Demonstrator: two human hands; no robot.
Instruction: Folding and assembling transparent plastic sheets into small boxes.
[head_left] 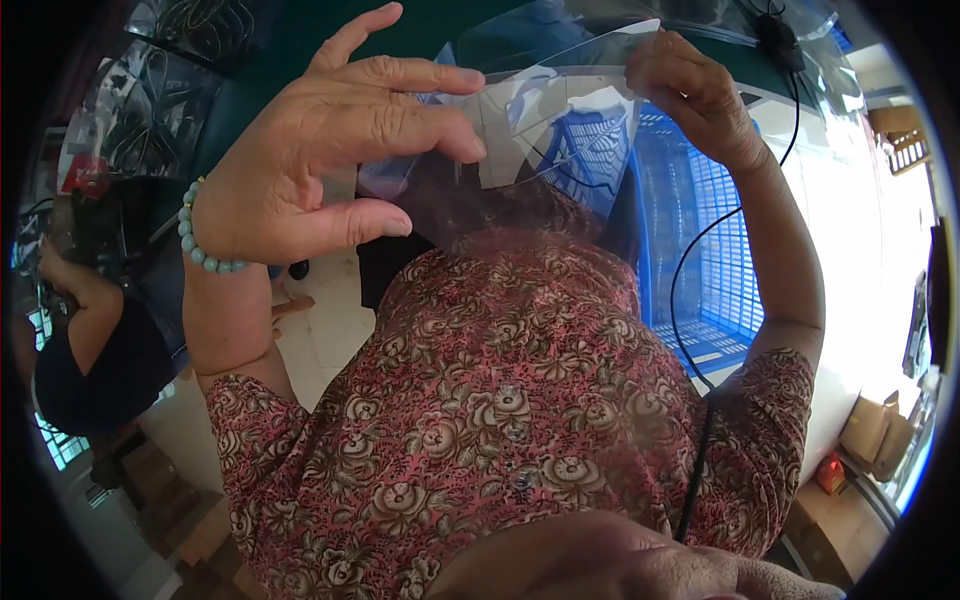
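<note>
Apparently positioning clear plastic sheet (550, 100) at 12 o'clock; pinched in right hand (695, 98), 1 o'clock. Not visibly gripped by left hand (310, 155), spread at 11 o'clock. Next, probably requiring second edge grip.

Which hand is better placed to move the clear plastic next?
Probably the right hand: its grip appears closed on the clear plastic near one edge. The left hand has thumb and fingers spread apart.

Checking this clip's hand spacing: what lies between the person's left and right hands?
In the head view, clear plastic film spans the gap between the left hand and the right hand, which pinches its edge.
</note>
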